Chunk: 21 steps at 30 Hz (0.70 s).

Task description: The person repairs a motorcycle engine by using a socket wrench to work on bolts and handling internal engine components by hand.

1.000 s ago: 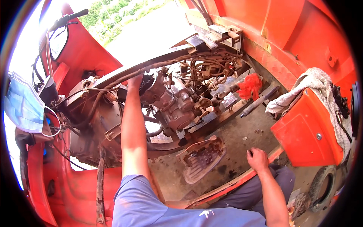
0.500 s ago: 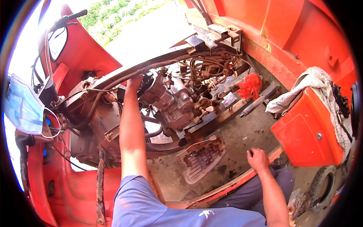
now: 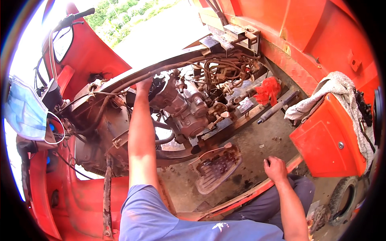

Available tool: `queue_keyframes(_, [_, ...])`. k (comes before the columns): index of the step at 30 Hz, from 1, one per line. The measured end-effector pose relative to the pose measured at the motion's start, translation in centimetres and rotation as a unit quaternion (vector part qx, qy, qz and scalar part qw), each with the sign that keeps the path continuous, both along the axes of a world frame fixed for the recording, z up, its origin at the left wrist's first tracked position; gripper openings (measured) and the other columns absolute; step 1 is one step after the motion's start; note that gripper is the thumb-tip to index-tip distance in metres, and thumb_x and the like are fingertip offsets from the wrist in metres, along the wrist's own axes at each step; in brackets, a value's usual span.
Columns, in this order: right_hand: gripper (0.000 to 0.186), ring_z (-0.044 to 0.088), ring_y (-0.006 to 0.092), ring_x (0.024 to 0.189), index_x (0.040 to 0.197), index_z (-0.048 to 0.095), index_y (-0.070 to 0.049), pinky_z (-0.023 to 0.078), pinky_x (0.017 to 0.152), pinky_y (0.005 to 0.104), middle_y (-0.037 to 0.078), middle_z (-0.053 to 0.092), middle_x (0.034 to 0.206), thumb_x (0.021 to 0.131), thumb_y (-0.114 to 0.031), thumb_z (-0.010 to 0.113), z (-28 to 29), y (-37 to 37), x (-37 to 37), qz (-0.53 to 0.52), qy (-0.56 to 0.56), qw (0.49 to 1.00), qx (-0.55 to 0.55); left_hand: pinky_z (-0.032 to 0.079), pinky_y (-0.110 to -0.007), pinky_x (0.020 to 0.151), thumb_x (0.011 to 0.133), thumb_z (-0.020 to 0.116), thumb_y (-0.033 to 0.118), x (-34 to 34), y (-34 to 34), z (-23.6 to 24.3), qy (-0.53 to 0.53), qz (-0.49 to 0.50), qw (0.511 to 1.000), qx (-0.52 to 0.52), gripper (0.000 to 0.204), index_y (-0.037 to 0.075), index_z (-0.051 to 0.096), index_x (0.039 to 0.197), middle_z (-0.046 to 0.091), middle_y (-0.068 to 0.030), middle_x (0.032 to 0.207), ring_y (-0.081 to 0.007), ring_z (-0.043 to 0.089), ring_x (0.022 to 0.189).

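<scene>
My left arm reaches forward, and my left hand (image 3: 144, 83) is at the far left side of the greasy engine (image 3: 189, 116), under the curved frame bar with its ribbed hose (image 3: 161, 70). The frame and engine parts hide its fingers, so what they touch cannot be told. My right hand (image 3: 276, 169) rests by my knee, beside the red rail (image 3: 257, 185). Its fingers are curled in with darkened tips, and nothing shows in them. Between the hands lies a dirty ribbed pedal-shaped plate (image 3: 219, 170) on the floor.
A red cloth or bag (image 3: 267, 90) and a metal rod (image 3: 277, 107) lie right of the engine. A towel (image 3: 321, 94) drapes over a red box (image 3: 327, 138). At the left are handlebars (image 3: 72, 19) and a hanging blue mask (image 3: 26, 110). A tyre (image 3: 343, 201) stands lower right.
The view has shifted very slightly. Both hands stay in the same places, with no visible change in what they do.
</scene>
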State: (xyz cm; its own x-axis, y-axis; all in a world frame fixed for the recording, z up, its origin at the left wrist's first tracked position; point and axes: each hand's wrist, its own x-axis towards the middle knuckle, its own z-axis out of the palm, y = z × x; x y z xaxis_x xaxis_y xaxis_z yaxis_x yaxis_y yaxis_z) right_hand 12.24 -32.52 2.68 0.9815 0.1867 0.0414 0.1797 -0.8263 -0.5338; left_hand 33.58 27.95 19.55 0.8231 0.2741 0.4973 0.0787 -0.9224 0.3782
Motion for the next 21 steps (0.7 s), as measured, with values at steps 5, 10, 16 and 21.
queue_keyframes(5, [0.023, 0.064, 0.0445, 0.082, 0.079, 0.063, -0.001, 0.05, 0.071, 0.0531, 0.022, 0.066, 0.082, 0.09, -0.022, 0.066, 0.3, 0.9, 0.5, 0.018, 0.001, 1.0, 0.005, 0.053, -0.043, 0.082, 0.095, 0.056, 0.02, 0.6, 5.7, -0.2, 0.064, 0.009, 0.99, 0.127, 0.02, 0.011, 0.073, 0.093, 0.074, -0.0077, 0.09, -0.0254, 0.069, 0.088])
queue_keyframes(10, [0.024, 0.064, 0.0445, 0.082, 0.079, 0.062, -0.001, 0.05, 0.071, 0.0532, 0.022, 0.066, 0.082, 0.09, -0.022, 0.066, 0.0, 0.4, 0.1, 0.007, 0.002, 1.0, 0.0, 0.052, -0.046, 0.085, 0.095, 0.057, 0.022, 1.7, 3.1, -2.3, -0.075, 0.063, 0.992, 0.079, 0.021, 0.009, 0.073, 0.094, 0.074, -0.0096, 0.093, -0.0318, 0.069, 0.093])
queue_keyframes(16, [0.024, 0.064, 0.0445, 0.082, 0.079, 0.062, 0.0, 0.05, 0.072, 0.0529, 0.022, 0.066, 0.082, 0.09, -0.022, 0.066, 0.8, 1.0, 0.4, 0.008, 0.008, 1.0, 0.008, 0.052, -0.042, 0.084, 0.092, 0.061, 0.022, -0.5, 4.2, 0.0, 0.02, -0.024, 0.982, 0.185, 0.018, 0.011, 0.075, 0.094, 0.074, -0.0108, 0.093, -0.0273, 0.069, 0.092])
queue_keyframes(21, [0.024, 0.063, 0.0447, 0.082, 0.079, 0.063, 0.0, 0.05, 0.071, 0.053, 0.022, 0.066, 0.082, 0.09, -0.022, 0.066, 0.6, 0.7, 0.4, 0.01, 0.007, 1.0, 0.003, 0.05, -0.041, 0.087, 0.091, 0.062, 0.03, -0.3, 2.8, 0.6, 0.044, 0.046, 0.998, 0.02, 0.03, 0.009, 0.074, 0.108, 0.073, -0.0141, 0.1, -0.0247, 0.067, 0.098])
